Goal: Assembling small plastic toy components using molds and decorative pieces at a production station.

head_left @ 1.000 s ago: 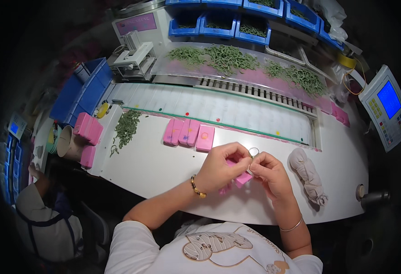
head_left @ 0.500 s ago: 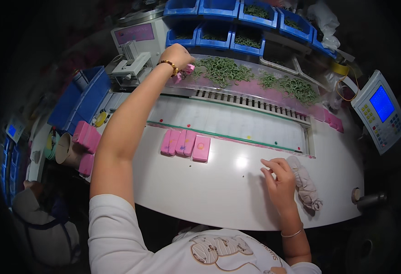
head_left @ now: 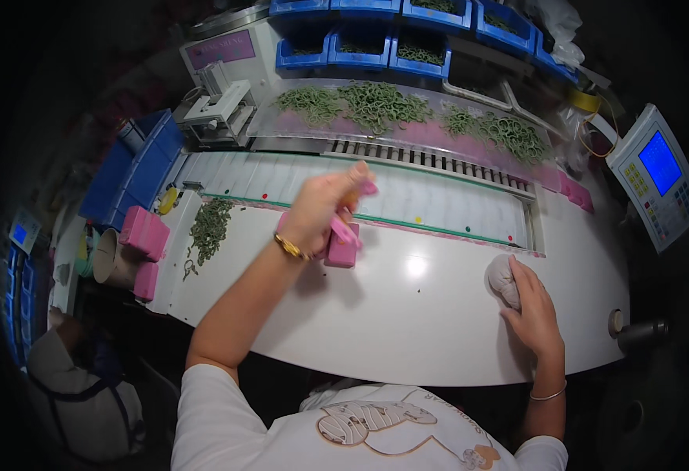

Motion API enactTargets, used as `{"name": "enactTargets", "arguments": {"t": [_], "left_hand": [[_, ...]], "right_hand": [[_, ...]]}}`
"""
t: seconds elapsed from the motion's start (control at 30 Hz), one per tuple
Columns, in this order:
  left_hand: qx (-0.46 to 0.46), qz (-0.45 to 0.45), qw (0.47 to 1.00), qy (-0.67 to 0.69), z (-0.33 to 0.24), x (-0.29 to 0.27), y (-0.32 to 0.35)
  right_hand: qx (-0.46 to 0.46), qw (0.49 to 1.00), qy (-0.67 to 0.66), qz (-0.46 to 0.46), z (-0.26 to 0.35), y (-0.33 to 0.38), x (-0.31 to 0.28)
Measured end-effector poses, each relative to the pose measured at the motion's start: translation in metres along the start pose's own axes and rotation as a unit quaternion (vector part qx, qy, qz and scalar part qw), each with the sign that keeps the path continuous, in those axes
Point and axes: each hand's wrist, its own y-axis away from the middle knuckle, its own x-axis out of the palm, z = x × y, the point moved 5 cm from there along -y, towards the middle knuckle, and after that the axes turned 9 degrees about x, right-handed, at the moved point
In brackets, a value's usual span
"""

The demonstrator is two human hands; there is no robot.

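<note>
My left hand is closed round a bright pink plastic piece, raised over the white table near the front edge of the conveyor. The piece's full shape is hidden by my fingers. Just beneath it stands a pink block; my hand and wrist cover whatever is beside it. At the right, my right hand grips a whitish rolled cloth on the table, fingers along its side. Heaps of small green rings lie on a clear tray beyond the conveyor.
A conveyor strip with coloured dots crosses the table. Blue bins hold more rings behind. A keypad display stands right. Pink blocks, a blue crate and loose green rings are left. A dark cylinder lies right.
My left hand has come back from the far tray toward me and right, still holding the pink piece. My right hand has moved right and closed on the rolled cloth.
</note>
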Motion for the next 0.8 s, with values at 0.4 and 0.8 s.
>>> {"name": "enactTargets", "arguments": {"t": [0.4, 0.8], "left_hand": [[-0.114, 0.109, 0.972, 0.174, 0.071, 0.108, 0.05], [0.233, 0.134, 0.961, -0.063, 0.046, 0.099, 0.048]], "right_hand": [[-0.167, 0.953, 0.021, -0.251, 0.107, 0.01, -0.043], [-0.251, 0.963, 0.082, -0.047, 0.133, 0.027, 0.005]]}}
